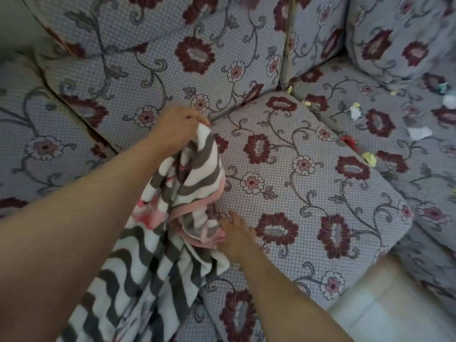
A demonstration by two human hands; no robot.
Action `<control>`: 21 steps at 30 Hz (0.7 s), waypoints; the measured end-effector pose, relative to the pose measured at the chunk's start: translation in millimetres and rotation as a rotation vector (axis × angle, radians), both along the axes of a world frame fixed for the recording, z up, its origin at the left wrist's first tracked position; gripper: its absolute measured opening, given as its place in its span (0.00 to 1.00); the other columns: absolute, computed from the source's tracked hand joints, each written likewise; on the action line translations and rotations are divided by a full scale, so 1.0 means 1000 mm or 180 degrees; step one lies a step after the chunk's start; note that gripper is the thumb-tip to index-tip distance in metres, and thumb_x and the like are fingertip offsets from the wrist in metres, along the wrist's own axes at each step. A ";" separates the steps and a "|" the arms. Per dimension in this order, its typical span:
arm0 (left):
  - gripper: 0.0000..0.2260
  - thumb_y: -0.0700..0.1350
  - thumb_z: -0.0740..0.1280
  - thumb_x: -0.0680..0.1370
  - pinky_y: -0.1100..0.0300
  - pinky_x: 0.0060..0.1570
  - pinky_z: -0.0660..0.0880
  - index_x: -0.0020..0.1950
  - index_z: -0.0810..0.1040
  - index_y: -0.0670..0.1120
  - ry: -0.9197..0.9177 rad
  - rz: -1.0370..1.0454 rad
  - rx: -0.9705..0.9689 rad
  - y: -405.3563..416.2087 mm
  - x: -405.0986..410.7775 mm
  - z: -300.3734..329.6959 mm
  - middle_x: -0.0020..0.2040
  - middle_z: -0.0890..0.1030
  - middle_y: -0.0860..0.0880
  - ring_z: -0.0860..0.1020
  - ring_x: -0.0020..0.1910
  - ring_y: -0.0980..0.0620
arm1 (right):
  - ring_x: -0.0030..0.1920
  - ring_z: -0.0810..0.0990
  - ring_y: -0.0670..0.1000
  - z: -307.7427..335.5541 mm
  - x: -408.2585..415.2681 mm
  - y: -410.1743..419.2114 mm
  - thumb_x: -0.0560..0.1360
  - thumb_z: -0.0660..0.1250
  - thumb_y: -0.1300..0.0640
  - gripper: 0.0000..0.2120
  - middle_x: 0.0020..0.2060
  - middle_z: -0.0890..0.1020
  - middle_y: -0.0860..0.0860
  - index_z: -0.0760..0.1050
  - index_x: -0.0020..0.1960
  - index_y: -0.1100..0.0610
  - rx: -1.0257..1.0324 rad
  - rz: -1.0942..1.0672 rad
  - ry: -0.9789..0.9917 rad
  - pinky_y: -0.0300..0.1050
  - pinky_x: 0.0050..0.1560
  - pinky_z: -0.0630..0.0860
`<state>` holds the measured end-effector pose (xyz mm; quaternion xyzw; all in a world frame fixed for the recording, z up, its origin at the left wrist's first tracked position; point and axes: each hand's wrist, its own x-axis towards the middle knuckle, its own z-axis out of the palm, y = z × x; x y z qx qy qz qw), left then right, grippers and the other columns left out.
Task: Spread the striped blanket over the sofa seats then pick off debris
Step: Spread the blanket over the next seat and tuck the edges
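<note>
The striped blanket point(158, 245), grey and white with a pink edge, hangs bunched over the left part of the sofa seat cushion point(308, 183). My left hand point(176, 125) grips its upper end, raised near the backrest. My right hand point(234, 234) pinches a lower pink-edged fold close to the seat. Scraps of debris lie on the neighbouring seat to the right: a white paper piece point(419, 132), a yellow crumple point(369, 158) and a white-and-yellow scrap point(354, 111).
The sofa has grey fabric with dark red flowers. Its back cushions point(153, 45) rise behind the seat, with a pillow point(399, 33) at the upper right. A red object point(349, 140) sticks out of the gap between seats. Pale floor point(385, 304) shows at the lower right.
</note>
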<state>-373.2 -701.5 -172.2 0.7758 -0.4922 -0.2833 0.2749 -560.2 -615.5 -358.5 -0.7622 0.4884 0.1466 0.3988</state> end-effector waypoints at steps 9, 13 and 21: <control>0.10 0.42 0.65 0.73 0.51 0.45 0.75 0.31 0.72 0.43 -0.1599 -0.0968 0.0566 0.010 0.007 -0.017 0.40 0.80 0.37 0.78 0.44 0.37 | 0.39 0.81 0.52 0.058 -0.034 -0.060 0.79 0.62 0.59 0.08 0.44 0.84 0.54 0.79 0.51 0.51 0.2011 -0.2445 -0.2068 0.45 0.36 0.78; 0.07 0.41 0.60 0.77 0.48 0.45 0.73 0.49 0.74 0.38 -0.1834 -0.0372 0.0286 -0.005 0.002 -0.014 0.48 0.78 0.36 0.77 0.48 0.36 | 0.39 0.81 0.55 0.089 -0.114 -0.089 0.71 0.67 0.59 0.06 0.39 0.84 0.57 0.82 0.45 0.58 0.2400 -0.2759 -0.2048 0.49 0.43 0.79; 0.13 0.42 0.58 0.79 0.45 0.57 0.73 0.63 0.70 0.39 -0.1031 0.0039 -0.0081 -0.061 -0.061 -0.026 0.59 0.75 0.35 0.75 0.57 0.36 | 0.34 0.73 0.55 0.105 -0.279 -0.125 0.74 0.67 0.61 0.06 0.33 0.74 0.58 0.74 0.38 0.59 -0.0401 -0.2848 -0.0165 0.39 0.31 0.71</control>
